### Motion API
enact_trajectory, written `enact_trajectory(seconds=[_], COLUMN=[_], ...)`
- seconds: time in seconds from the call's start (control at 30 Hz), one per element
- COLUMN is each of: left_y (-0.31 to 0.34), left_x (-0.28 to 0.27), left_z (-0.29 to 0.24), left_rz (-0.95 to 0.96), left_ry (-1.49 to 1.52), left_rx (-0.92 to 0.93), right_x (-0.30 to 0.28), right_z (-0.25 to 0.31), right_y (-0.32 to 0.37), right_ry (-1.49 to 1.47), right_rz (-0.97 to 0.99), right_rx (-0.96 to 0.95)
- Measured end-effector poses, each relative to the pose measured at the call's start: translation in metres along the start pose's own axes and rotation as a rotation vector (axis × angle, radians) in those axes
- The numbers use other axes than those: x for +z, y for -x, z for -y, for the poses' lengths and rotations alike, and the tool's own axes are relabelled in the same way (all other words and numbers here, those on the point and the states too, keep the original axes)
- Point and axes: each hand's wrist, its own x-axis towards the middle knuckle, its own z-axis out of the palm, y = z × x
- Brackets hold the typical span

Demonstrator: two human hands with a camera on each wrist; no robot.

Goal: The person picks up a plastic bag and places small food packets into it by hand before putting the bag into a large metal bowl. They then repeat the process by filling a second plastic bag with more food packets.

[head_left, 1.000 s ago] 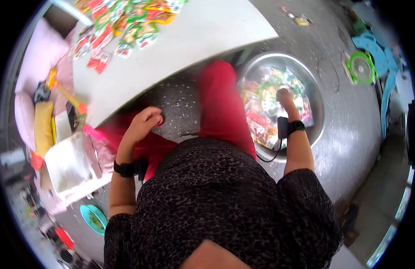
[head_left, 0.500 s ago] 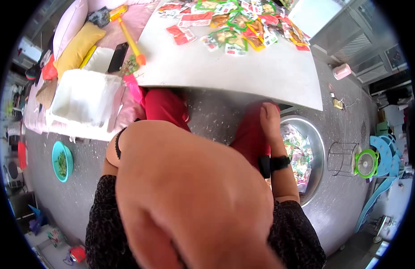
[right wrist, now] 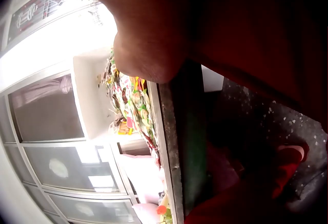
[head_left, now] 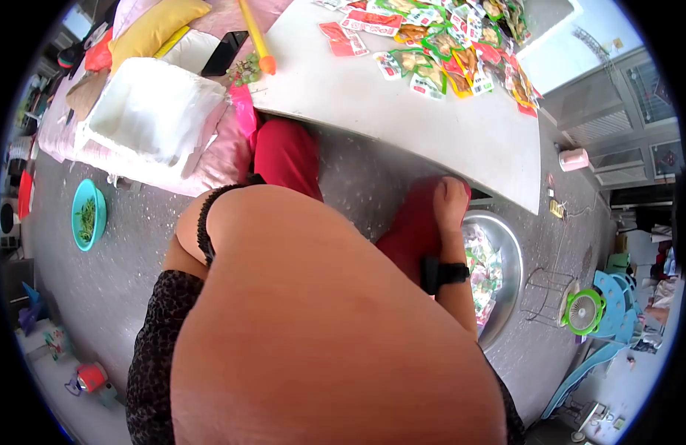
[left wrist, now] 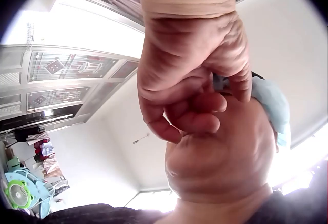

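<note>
My left hand (left wrist: 197, 75) is raised in front of the face, its fingers loosely bent with the tips against the face and nothing visible held. Close to the lens, the left arm and wrist fill the lower middle of the head view and hide the lap. My right hand (head_left: 451, 204) rests on the right knee (head_left: 417, 230), fingers relaxed and holding nothing. Beside that knee a steel basin (head_left: 515, 259) contains several plastic food packets (head_left: 482, 259). More coloured snack packets (head_left: 439, 48) lie piled on the white table (head_left: 402, 111) ahead.
To the left, a white lined box (head_left: 146, 111) sits on a pink cloth beside a phone (head_left: 224, 53) and a yellow stick (head_left: 255, 37). A teal bowl of greens (head_left: 88, 213) stands on the floor. Rightward are a wire rack (head_left: 543, 295) and a green fan (head_left: 582, 311).
My right hand has left the packets in the basin and come onto the knee. My left hand has risen from the lap to the face. The head view has tilted up.
</note>
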Motion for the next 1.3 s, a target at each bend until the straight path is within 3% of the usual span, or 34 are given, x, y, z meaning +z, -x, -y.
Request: enact_trajectory(seconds=[0.2, 0.3, 0.37, 0.47, 0.5, 0.57, 0.6, 0.7, 0.73, 0.77, 0.83, 0.93, 1.13, 1.3], left_y=[0.011, 0.03, 0.062, 0.135, 0.158, 0.199, 0.235, 0.309, 0.33, 0.348, 0.363, 0.386, 0.379, 0.33], left_x=[-0.007, -0.018, -0.034, -0.059, -0.061, -0.06, -0.069, -0.065, -0.061, -0.057, -0.047, -0.047, -0.047, -0.042], left_z=[-0.004, -0.001, 0.005, 0.006, 0.002, -0.015, -0.023, -0.055, -0.061, -0.067, -0.07, -0.072, -0.076, -0.074], left_rz=[-0.124, -0.367, -0.666, -1.033, -1.152, -1.444, -1.467, -1.666, -1.7, -1.786, -1.766, -1.681, -1.823, -1.839], left_ry=[-0.037, -0.145, -0.341, -0.982, -1.189, -1.241, -1.515, -1.889, -1.98, -1.899, -1.824, -1.502, -1.61, -1.732], left_rx=[0.005, -0.039, -0.158, -0.475, -0.532, -0.557, -0.624, -1.145, -1.227, -1.39, -1.662, -1.813, -1.642, -1.264], right_x=[-0.002, -0.012, 0.007, 0.003, 0.003, 0.002, 0.003, 0.004, 0.004, 0.004, 0.006, 0.006, 0.006, 0.005], right_z=[0.002, 0.013, -0.018, -0.012, -0.013, -0.012, -0.011, -0.014, -0.014, -0.014, -0.013, -0.013, -0.012, -0.012], right_y=[-0.001, -0.005, 0.01, 0.008, 0.008, 0.007, 0.007, 0.008, 0.007, 0.007, 0.007, 0.006, 0.005, 0.004], right_ry=[-0.04, -0.083, -0.107, -0.037, -0.042, -0.04, -0.037, -0.051, -0.056, -0.062, -0.069, -0.061, -0.065, -0.097], right_rz=[-0.014, -0.052, 0.008, -0.017, -0.014, -0.015, -0.013, 0.018, 0.021, 0.023, 0.026, 0.018, -0.013, 0.012], right_rx=[-0.029, -0.076, -0.042, -0.036, -0.027, -0.015, -0.009, 0.005, 0.007, 0.009, 0.012, 0.004, -0.031, -0.008])
